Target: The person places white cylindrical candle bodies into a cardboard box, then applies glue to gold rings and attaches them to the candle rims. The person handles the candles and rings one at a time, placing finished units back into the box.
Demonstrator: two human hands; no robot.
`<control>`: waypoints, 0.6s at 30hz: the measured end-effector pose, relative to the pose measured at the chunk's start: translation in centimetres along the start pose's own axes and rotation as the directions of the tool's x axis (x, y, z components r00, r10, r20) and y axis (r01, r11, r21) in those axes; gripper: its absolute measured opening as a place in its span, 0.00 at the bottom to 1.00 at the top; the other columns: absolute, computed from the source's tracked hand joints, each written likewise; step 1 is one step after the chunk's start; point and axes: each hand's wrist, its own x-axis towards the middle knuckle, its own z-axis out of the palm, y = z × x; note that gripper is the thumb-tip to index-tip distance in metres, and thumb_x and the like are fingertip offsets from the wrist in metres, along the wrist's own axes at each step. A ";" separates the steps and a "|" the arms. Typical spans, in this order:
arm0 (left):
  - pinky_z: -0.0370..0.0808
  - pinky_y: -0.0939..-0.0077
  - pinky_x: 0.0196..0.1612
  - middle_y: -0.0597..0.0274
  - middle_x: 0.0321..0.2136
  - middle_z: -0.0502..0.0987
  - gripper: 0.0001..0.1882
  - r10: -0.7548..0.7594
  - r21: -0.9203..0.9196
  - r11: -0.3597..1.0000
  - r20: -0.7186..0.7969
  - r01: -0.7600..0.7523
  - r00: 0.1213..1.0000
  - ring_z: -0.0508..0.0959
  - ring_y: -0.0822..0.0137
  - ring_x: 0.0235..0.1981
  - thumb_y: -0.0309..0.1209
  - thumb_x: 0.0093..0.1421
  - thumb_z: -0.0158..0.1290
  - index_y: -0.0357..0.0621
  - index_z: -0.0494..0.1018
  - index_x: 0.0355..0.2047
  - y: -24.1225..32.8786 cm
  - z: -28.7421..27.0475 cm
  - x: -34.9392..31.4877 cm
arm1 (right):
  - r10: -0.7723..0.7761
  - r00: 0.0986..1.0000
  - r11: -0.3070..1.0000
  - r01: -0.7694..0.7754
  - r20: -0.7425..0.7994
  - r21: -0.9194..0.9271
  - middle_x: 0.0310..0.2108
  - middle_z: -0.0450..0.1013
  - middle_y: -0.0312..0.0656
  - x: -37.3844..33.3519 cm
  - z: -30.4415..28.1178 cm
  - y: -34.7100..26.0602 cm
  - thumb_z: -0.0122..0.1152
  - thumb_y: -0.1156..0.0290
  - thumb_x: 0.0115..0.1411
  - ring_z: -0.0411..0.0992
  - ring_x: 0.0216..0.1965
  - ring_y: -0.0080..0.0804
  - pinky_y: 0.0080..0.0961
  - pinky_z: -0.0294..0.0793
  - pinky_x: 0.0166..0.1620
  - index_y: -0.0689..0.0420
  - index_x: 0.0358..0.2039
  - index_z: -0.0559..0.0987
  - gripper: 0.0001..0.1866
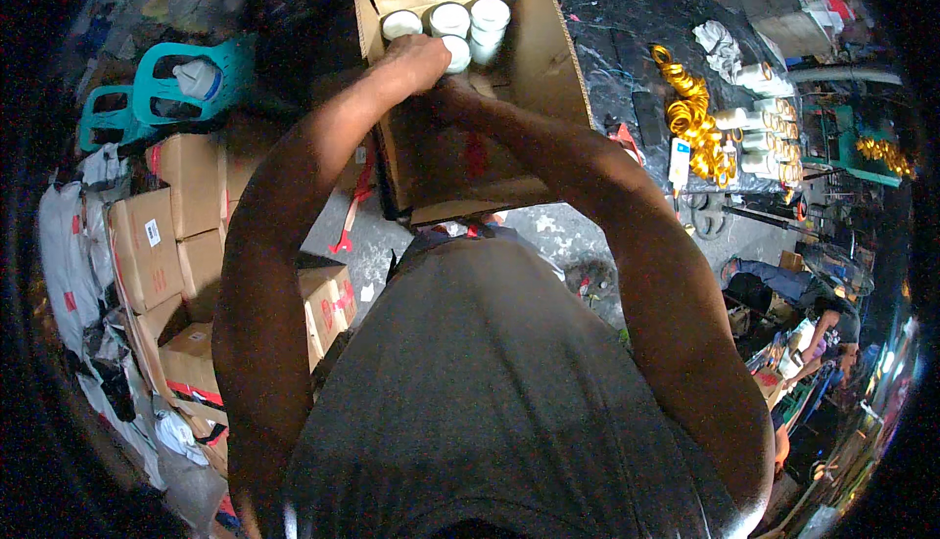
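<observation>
Grey shirt [490, 363], six o'clock; left hand [419, 61] and right hand [452, 96], twelve o'clock, grips indiscernible, at a white cylindrical container [456, 53] that uneven support could tip inside the cardboard carton [546, 40].

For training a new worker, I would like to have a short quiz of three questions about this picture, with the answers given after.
1. True or false: the left hand and the right hand are both inside the cardboard box.
2. Where do the gold-coloured rings lie in the picture? A) left of the box B) right of the box C) inside the box
3. Fill in: the round containers in the box are ____ in colour.

Key: 1 true; 2 B; 3 white.
</observation>
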 end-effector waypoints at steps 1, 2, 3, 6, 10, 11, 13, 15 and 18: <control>0.83 0.55 0.42 0.46 0.36 0.85 0.10 -0.012 -0.004 1.000 -0.072 0.012 0.997 0.86 0.47 0.40 0.22 0.58 0.55 0.37 0.84 0.37 -0.6 1.0 0.3 | 0.008 0.997 0.999 -0.005 0.072 -0.038 0.45 0.79 0.44 1.0 -0.2 0.3 0.61 0.63 0.62 0.77 0.44 0.35 0.37 0.78 0.47 0.57 0.52 0.77 0.20; 0.83 0.54 0.42 0.45 0.36 0.85 0.10 -0.033 -0.013 0.999 -0.096 0.032 0.995 0.86 0.46 0.40 0.22 0.58 0.54 0.37 0.84 0.36 -1.2 2.1 0.7 | 0.020 0.990 0.997 -0.008 0.142 -0.082 0.44 0.79 0.45 2.2 -0.3 0.7 0.63 0.62 0.60 0.77 0.43 0.36 0.38 0.78 0.47 0.57 0.52 0.77 0.21; 0.83 0.54 0.42 0.44 0.36 0.85 0.10 -0.047 -0.022 0.999 -0.123 0.044 0.991 0.86 0.45 0.40 0.21 0.58 0.53 0.36 0.84 0.36 -1.6 2.6 1.2 | 0.035 0.979 0.992 -0.010 0.200 -0.126 0.44 0.79 0.45 3.3 -0.7 0.9 0.65 0.61 0.59 0.77 0.43 0.37 0.38 0.78 0.47 0.58 0.52 0.77 0.23; 0.83 0.52 0.42 0.41 0.36 0.84 0.11 -0.063 -0.099 0.994 -0.141 0.050 0.988 0.86 0.44 0.39 0.21 0.60 0.50 0.35 0.83 0.36 -0.8 1.3 0.5 | 0.028 0.970 0.973 0.029 0.241 -0.231 0.42 0.80 0.47 4.6 -2.4 2.4 0.69 0.59 0.54 0.79 0.42 0.40 0.40 0.79 0.46 0.58 0.52 0.76 0.27; 0.82 0.52 0.45 0.40 0.39 0.84 0.13 -0.081 -0.123 0.989 0.003 0.080 0.997 0.85 0.45 0.42 0.22 0.62 0.48 0.35 0.83 0.38 -0.4 -0.2 0.2 | -0.166 0.985 0.928 0.171 0.043 -0.332 0.40 0.80 0.50 5.6 -3.0 3.4 0.76 0.55 0.48 0.80 0.41 0.45 0.42 0.80 0.44 0.59 0.51 0.76 0.34; 0.82 0.52 0.46 0.40 0.40 0.84 0.13 -0.068 -0.109 0.991 0.041 0.072 0.997 0.85 0.45 0.43 0.23 0.62 0.48 0.35 0.83 0.39 -0.4 -0.3 0.3 | -0.281 0.958 0.892 0.236 -0.064 -0.385 0.40 0.81 0.51 6.0 -2.9 3.7 0.77 0.54 0.46 0.80 0.41 0.46 0.42 0.80 0.44 0.60 0.51 0.76 0.35; 0.82 0.52 0.46 0.41 0.40 0.84 0.13 -0.181 -0.241 0.954 0.005 0.177 0.984 0.85 0.45 0.43 0.23 0.62 0.48 0.35 0.83 0.39 -0.7 0.3 0.3 | -0.502 0.826 0.792 0.322 -0.256 -0.518 0.39 0.81 0.52 7.4 -2.0 4.0 0.81 0.52 0.43 0.81 0.40 0.48 0.43 0.81 0.43 0.60 0.51 0.75 0.39; 0.82 0.53 0.46 0.41 0.40 0.84 0.13 -0.221 -0.269 0.939 0.013 0.217 0.975 0.85 0.45 0.43 0.23 0.61 0.49 0.35 0.83 0.39 -0.6 -0.2 -0.1 | -0.638 0.675 0.713 0.337 -0.370 -0.615 0.38 0.81 0.53 8.6 -1.0 3.8 0.84 0.51 0.40 0.82 0.39 0.50 0.44 0.81 0.42 0.61 0.51 0.75 0.42; 0.82 0.55 0.44 0.41 0.39 0.84 0.13 -0.177 -0.212 0.960 0.045 0.182 0.983 0.86 0.46 0.42 0.23 0.60 0.50 0.35 0.83 0.39 0.0 -0.8 -0.2 | -0.601 0.741 0.784 0.472 -0.300 -0.404 0.37 0.81 0.54 9.7 -1.8 5.1 0.84 0.50 0.40 0.82 0.40 0.52 0.47 0.81 0.43 0.59 0.53 0.72 0.44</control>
